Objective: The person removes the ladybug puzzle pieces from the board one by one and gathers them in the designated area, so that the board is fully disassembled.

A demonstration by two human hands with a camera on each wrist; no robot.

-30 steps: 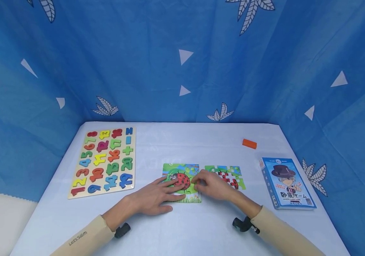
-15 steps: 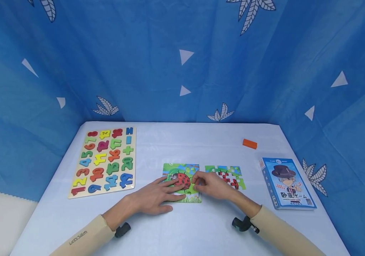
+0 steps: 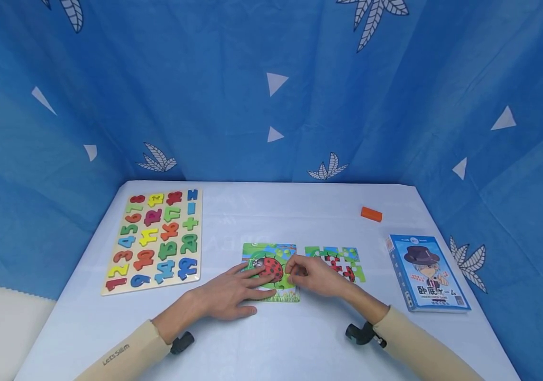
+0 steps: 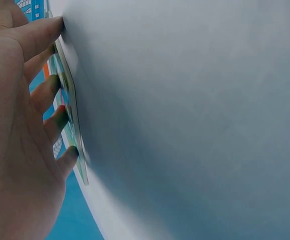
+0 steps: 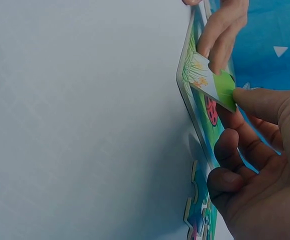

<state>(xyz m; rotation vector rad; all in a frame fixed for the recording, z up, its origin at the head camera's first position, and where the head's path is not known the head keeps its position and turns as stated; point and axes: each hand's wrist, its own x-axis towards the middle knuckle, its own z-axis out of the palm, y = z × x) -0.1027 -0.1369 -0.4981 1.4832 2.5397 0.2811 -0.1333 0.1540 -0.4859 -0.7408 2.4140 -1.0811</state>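
A ladybug jigsaw puzzle [image 3: 281, 296] in a square tray lies at the middle of the table. My left hand [image 3: 230, 293] rests spread over its left side, fingers straight; in the left wrist view the fingertips [image 4: 72, 151] meet its face. At the right side my right hand [image 3: 319, 275] pinches a puzzle piece [image 5: 226, 90] between thumb and index finger. Green and white show on that piece, which is tilted over the picture in the right wrist view. Just right of the tray lie several puzzle parts [image 3: 351, 254], partly joined and with gaps, half behind the right hand.
A wooden number board [image 3: 159, 241] lies on the left. At the right stand a blue game box [image 3: 425, 272] and, farther back, a small orange block [image 3: 371, 214]. Blue curtains [image 3: 233, 106] enclose the white table [image 3: 261, 211] at the back and sides.
Over the last second my right hand's knuckles have shifted slightly left and down at the puzzle's right edge. The left hand stays where it was.
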